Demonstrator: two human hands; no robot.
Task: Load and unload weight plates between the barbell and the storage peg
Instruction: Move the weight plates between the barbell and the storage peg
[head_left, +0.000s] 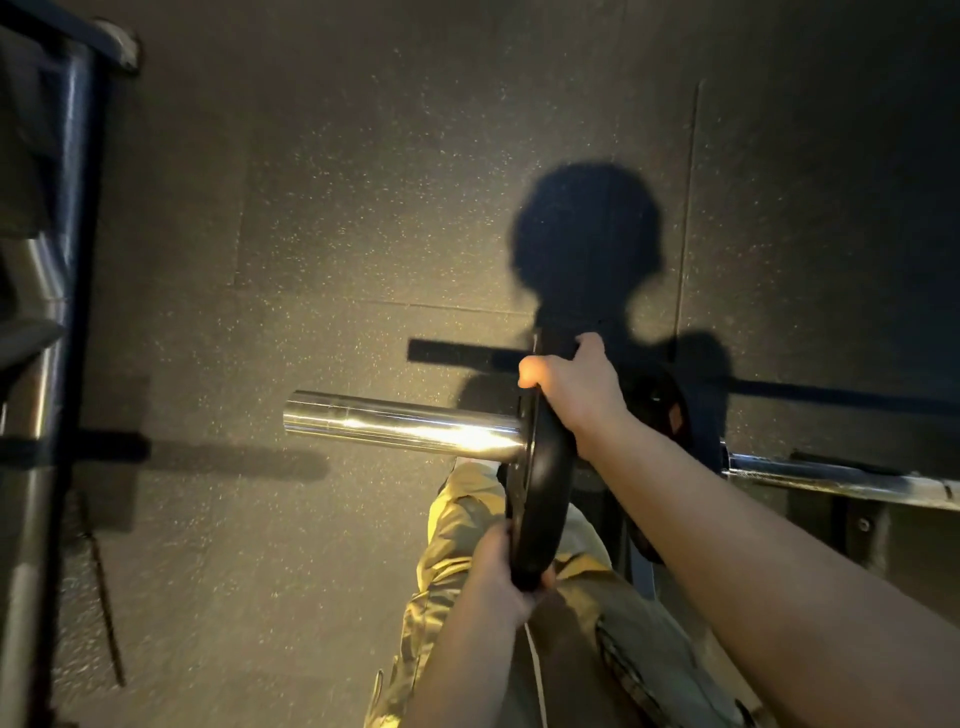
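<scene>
Dark speckled rubber floor (363, 234) filled the head view, lit by a warm light from behind the person, whose shadow fell on it. A chrome barbell sleeve (400, 423) ran across the middle, with its free end to the left. One black plate (540, 483) sat on the sleeve, upright, seen nearly edge-on.

The right hand (569, 382) gripped the top rim of the plate, thumb on the near face and fingers curled over the far side. The left hand (501, 569) gripped the bottom rim, fingers wrapped around the edge. Both hands were closed on the plate.

I judged that the step in hand was sliding this plate along the sleeve. Whether it was going on or coming off I could not tell from one moment. If it was coming off, the next move would call for a straight pull to the left, keeping the plate square to the sleeve so the hole does not bind, and then taking its full weight at the free end.

Behind the plate something dark, maybe a second plate or the collar, was hard to make out. The bar (831, 475) was cut off at the right edge. A metal rack (52, 260) stood at the left, partly out of frame; a storage peg could not be identified with certainty.
</scene>
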